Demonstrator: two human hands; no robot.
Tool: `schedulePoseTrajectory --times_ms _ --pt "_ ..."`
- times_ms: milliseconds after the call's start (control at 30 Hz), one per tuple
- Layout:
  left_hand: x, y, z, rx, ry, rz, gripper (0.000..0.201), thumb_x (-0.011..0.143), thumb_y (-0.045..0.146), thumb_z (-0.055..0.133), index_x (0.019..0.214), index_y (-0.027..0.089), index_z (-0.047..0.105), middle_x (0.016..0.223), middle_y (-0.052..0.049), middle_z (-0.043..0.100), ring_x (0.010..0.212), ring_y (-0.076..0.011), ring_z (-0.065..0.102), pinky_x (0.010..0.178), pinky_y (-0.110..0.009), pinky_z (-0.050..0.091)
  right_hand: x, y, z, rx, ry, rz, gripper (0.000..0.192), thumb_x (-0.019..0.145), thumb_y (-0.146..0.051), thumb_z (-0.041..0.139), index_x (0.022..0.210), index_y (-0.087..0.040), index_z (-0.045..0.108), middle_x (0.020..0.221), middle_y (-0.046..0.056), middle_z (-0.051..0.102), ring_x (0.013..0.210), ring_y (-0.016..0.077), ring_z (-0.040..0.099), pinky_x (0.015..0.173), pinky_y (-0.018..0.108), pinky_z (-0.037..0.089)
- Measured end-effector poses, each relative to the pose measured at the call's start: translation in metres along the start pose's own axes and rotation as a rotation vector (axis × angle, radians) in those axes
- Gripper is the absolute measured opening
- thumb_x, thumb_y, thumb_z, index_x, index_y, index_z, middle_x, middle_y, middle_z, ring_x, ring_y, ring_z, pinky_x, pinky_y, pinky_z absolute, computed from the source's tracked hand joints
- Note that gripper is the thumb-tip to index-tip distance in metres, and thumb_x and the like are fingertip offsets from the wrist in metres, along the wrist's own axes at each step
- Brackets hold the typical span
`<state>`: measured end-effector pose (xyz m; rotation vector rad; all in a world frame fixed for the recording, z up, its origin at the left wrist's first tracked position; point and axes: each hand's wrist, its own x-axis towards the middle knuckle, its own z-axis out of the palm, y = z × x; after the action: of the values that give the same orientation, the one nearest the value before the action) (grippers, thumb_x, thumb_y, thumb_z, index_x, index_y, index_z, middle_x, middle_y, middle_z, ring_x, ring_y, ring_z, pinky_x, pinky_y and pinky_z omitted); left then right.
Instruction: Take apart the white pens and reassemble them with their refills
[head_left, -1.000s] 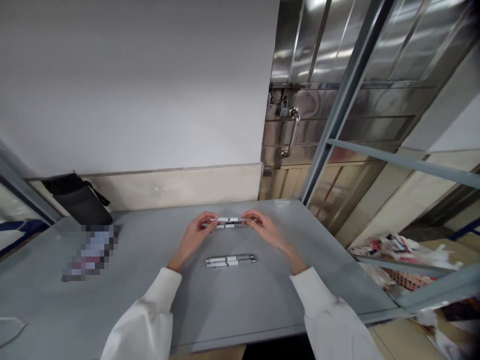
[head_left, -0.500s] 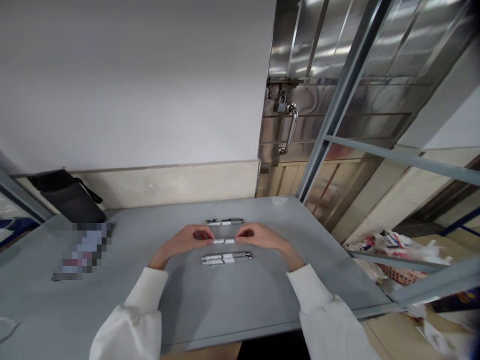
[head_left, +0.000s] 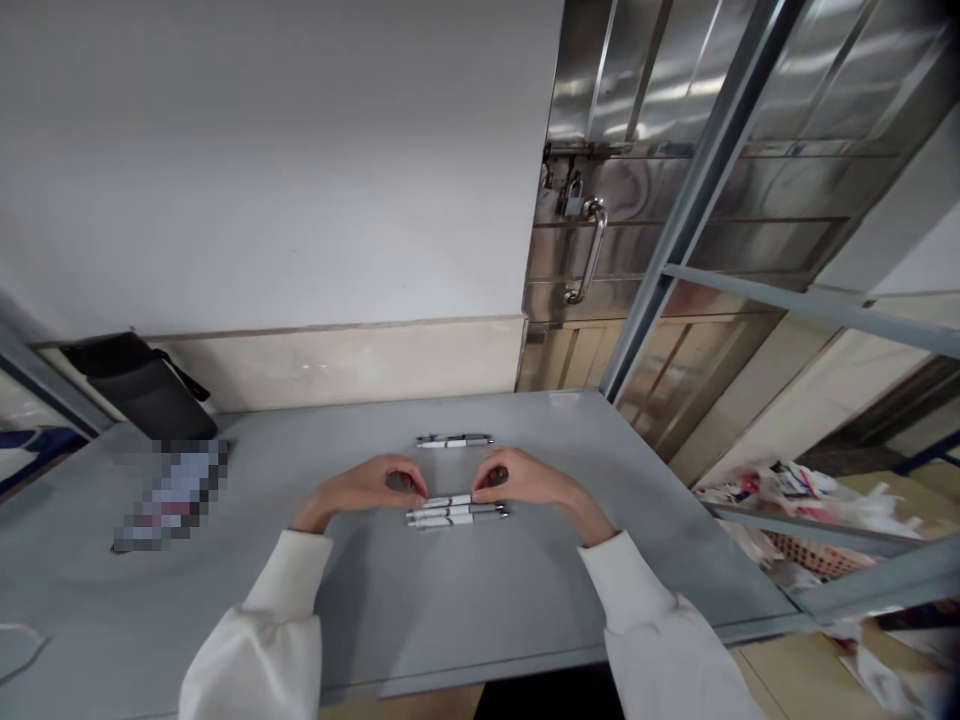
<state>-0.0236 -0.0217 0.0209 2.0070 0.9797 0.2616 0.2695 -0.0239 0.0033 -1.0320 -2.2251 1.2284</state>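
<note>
Both hands, left hand (head_left: 371, 487) and right hand (head_left: 517, 478), had carried one pen (head_left: 448, 501), pinched endwise in the fingers, from the far pen (head_left: 454, 440) down against the near pair (head_left: 457, 516).

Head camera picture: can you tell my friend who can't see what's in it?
Two hands, the left hand and right hand, pinch the ends of a white pen against two more pens on a grey table. Another pen lies alone farther back. A black pouch leans on the wall at left, and a padlocked metal door stands right.
</note>
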Motion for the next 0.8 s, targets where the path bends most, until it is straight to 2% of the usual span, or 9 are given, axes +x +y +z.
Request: schedulePoseTrajectory --times_ms 100,267,333,433,533,800 --pt "0.005 -0.005 0.001 -0.001 0.099 -0.016 0.028 0.086 0.047 0.06 0.094 0.022 0.071 0.091 -0.001 0.071 0.087 -0.0197 0.062 0.077 -0.027 0.045 -0.001 -0.001 -0.001 -0.03 0.025 0.006 0.029 0.083 -0.047 0.066 0.082 -0.02 0.075 0.08 0.003 0.071 0.074 0.0177 0.061 0.065 0.027 0.044" --pt "0.021 -0.013 0.009 0.09 0.5 0.054 0.023 0.092 0.036 0.05 0.097 0.023 0.068 0.096 -0.002 0.069 0.084 -0.0172 0.061 0.072 -0.027 0.044 0.002 0.002 -0.001 -0.044 0.149 0.013 0.036 0.091 -0.048 0.053 0.082 -0.019 0.073 0.074 0.002 0.068 0.068 0.0169 0.058 0.064 0.027 0.041" --pt "0.027 -0.015 0.014 0.133 0.6 0.102 0.021 0.092 0.03 0.05 0.099 0.023 0.068 0.1 -0.003 0.067 0.084 -0.017 0.06 0.07 -0.027 0.045 0.005 0.007 -0.002 -0.038 0.249 0.015 0.033 0.091 -0.045 0.053 0.084 -0.019 0.072 0.078 0.002 0.069 0.073 0.0181 0.059 0.068 0.028 0.042" --pt "0.033 -0.017 0.021 0.208 0.636 0.138 0.021 0.091 0.026 0.05 0.104 0.024 0.067 0.105 -0.004 0.065 0.09 -0.0185 0.059 0.077 -0.03 0.046 0.012 0.019 -0.006 -0.056 0.415 0.031 0.03 0.09 -0.043 0.053 0.085 -0.019 0.071 0.082 0.003 0.071 0.077 0.0192 0.061 0.072 0.029 0.043" --pt "0.036 -0.021 0.023 0.29 0.632 0.154 0.019 0.09 0.026 0.055 0.105 0.026 0.067 0.102 -0.003 0.066 0.094 -0.021 0.056 0.088 -0.035 0.044 0.017 0.031 -0.01 -0.051 0.505 0.052 0.029 0.09 -0.042 0.052 0.086 -0.02 0.07 0.082 0.003 0.071 0.079 0.0195 0.062 0.073 0.029 0.043" --pt "0.036 -0.026 0.024 0.332 0.615 0.169 0.017 0.091 0.029 0.058 0.106 0.027 0.066 0.102 -0.001 0.067 0.096 -0.0214 0.054 0.092 -0.036 0.041 0.018 0.039 -0.01 -0.048 0.557 0.077 0.03 0.09 -0.043 0.05 0.085 -0.02 0.069 0.08 0.003 0.07 0.077 0.019 0.062 0.073 0.03 0.043"
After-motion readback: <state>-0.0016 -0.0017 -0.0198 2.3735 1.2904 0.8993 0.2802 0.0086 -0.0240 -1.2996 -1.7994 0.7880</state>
